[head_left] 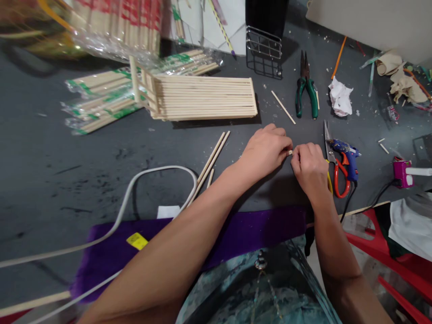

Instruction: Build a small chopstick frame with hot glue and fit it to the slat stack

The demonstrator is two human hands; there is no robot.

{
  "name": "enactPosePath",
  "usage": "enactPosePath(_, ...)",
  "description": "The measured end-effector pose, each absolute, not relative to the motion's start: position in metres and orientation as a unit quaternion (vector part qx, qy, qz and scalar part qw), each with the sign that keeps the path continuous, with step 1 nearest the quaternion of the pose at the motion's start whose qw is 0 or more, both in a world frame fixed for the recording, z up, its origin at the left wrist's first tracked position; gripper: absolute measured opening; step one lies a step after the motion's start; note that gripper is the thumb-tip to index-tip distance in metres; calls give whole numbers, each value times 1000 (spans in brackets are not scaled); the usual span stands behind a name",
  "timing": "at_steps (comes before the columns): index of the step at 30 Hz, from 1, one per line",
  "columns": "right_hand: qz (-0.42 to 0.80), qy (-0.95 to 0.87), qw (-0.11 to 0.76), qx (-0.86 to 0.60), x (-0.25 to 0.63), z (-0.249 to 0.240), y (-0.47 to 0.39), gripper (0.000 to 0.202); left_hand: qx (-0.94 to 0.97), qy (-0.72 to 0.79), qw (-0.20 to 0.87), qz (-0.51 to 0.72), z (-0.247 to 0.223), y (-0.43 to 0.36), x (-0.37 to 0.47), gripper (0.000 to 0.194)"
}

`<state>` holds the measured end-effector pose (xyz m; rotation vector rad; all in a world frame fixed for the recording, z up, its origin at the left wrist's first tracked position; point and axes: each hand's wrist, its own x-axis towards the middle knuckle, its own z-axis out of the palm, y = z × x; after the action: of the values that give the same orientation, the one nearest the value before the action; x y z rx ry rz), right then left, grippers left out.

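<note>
A small pale piece (290, 152) is pinched in the fingertips of the left hand (266, 146). The right hand (310, 164) is held just beside it with the fingers curled together; whether the piece is clamped there too cannot be told, as it is mostly hidden. Something this small is best gripped close to its ends, with both wrists kept low and steady, so that it is neither tilted nor crushed. Just right of the hands, the scissors (331, 156) and glue gun (352, 166) are best given elbow room. A loose stick (283, 107) and the pliers (313, 99) are seen on the far side; the stick frame (205, 96) is set far left, with longer sticks (210, 158) nearer.
</note>
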<state>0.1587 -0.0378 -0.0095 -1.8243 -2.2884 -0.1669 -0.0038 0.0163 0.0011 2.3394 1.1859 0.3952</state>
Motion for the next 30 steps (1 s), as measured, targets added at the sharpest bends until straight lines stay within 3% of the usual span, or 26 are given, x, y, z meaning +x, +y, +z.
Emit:
enactPosePath(9,-10,-763,154,-627,163,-8,-38,19,853,437,247,142,2,16,-2,16)
enactPosePath(30,48,-766,180,-615,172,-7,-42,17,851,423,254,180,-3,16,-6,13)
